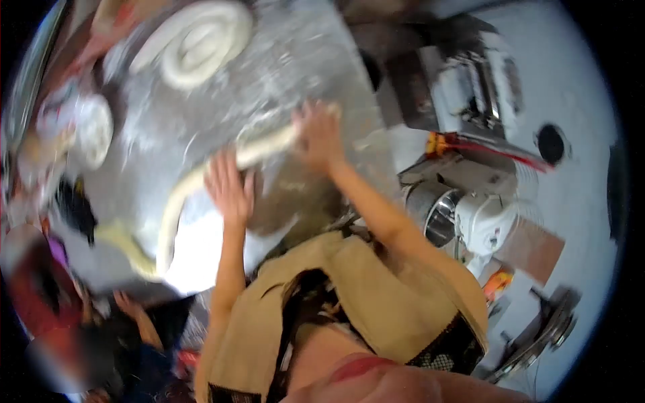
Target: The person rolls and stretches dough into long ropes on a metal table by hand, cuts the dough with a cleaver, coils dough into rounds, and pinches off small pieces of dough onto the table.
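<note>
A long rope of pale dough [269, 144] lies across the floured metal tabletop and bends toward the near left edge. My left hand [228, 185] rests flat on its middle stretch, fingers extended. Farther right, my right hand [319, 138] lies on the rope near its far end, with fingers outstretched and slightly blurred. Both palms press from above, and neither hand is wrapped around the dough. A thick dough rope coiled in a spiral [201, 43] sits at the far side of the table, apart from my hands.
The metal table [302, 47] has flour smears. At left are a white round item [93, 131] and a dark bundle [74, 205]. Other people [127, 342] are at the lower left. A white mixer [484, 221] with a steel bowl [430, 205] stands on the right.
</note>
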Tool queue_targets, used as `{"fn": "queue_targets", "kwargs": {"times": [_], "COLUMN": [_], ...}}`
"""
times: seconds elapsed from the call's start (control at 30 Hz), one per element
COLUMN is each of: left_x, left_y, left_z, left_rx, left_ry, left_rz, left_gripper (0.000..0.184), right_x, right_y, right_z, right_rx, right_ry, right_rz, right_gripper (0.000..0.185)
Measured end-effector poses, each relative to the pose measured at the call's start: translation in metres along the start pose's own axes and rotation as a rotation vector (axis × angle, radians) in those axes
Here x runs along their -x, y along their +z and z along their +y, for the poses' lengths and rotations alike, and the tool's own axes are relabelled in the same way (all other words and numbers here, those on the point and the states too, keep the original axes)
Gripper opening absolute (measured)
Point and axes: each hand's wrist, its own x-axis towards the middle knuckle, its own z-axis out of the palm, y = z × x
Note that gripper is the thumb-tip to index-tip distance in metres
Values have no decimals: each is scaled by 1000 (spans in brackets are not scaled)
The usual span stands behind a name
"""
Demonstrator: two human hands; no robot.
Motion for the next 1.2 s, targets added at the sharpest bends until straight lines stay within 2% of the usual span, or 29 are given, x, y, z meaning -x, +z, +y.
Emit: {"fn": "queue_targets", "kwargs": {"times": [0.07,0.13,0.17,0.2,0.27,0.33,0.37,0.4,0.43,0.47,0.53,0.57,0.6,0.67,0.73,0.77,0.8,0.83,0.87,0.93,0.97,1.0,1.03,1.1,1.13,1.17,1.2], "left_x": [24,-38,-79,-117,-149,-113,-72,-28,16,54,89,84,57,-12,-80,-89,-99,-104,-92,-36,-1,38,72,129,147,118,134], "left_y": [11,9,3,-7,-5,-7,-4,1,-2,-5,-9,-12,-12,-25,-33,-35,-37,-40,-45,-54,-39,-24,-30,-42,-41,-97,-79], "left_z": [-16,-28,-39,-35,-63,-66,-69,-70,-60,-46,-39,-43,-53,-68,-96,-95,-93,-99,-105,-102,-125,-152,-157,-172,-183,-176,-216], "left_rx": [-64,-182,-58,-97,-126,-279,-224,-168,-208,-241,-228,-223,-215,-18,220,223,68,-90,-91,-212,-186,-158,-108,-90,-122,-336,-523], "left_ry": [76,25,-115,-251,-257,-270,-199,-125,-118,-113,-126,-117,-96,-69,-45,-52,-97,-144,-149,-544,-623,-699,-574,-376,-309,-511,-352], "left_rz": [24,106,50,74,197,110,126,155,112,63,-35,-26,1,175,132,142,264,382,389,547,487,418,324,146,57,-610,-409], "left_gripper": [66,59,57,55,56,56,56,56,56,57,60,61,61,58,57,57,58,59,59,60,57,55,56,58,60,64,68], "right_x": [21,-43,-86,-126,-182,-164,-131,-94,-55,-23,-11,-23,-54,-115,-168,-182,-194,-203,-200,-201,-194,-179,-157,-89,-44,-7,-4], "right_y": [-1,2,-2,-3,26,-3,0,-9,0,-2,11,11,6,3,6,-11,-20,-8,-14,28,36,40,41,22,8,20,15], "right_z": [12,20,16,17,17,22,34,39,54,60,67,68,67,51,20,-14,-61,-102,-157,-232,-241,-245,-245,-206,-190,-164,-163], "right_rx": [-215,-188,-167,-160,52,-47,-70,-147,-319,-212,-1,-67,-124,118,489,210,-69,-189,-328,-580,-577,-407,-235,-86,-61,-54,-36], "right_ry": [-66,-54,25,83,145,27,-123,-162,-237,-201,-160,-156,-152,13,167,78,-18,-289,-427,-625,-631,-582,-529,-524,-382,-326,-326], "right_rz": [121,155,154,144,221,190,335,303,412,298,312,280,266,214,246,118,-7,148,134,300,289,250,204,-6,-87,-25,-31], "right_gripper": [72,75,72,69,64,59,52,45,41,49,52,53,54,50,40,38,37,26,25,36,36,42,50,61,64,70,70]}}
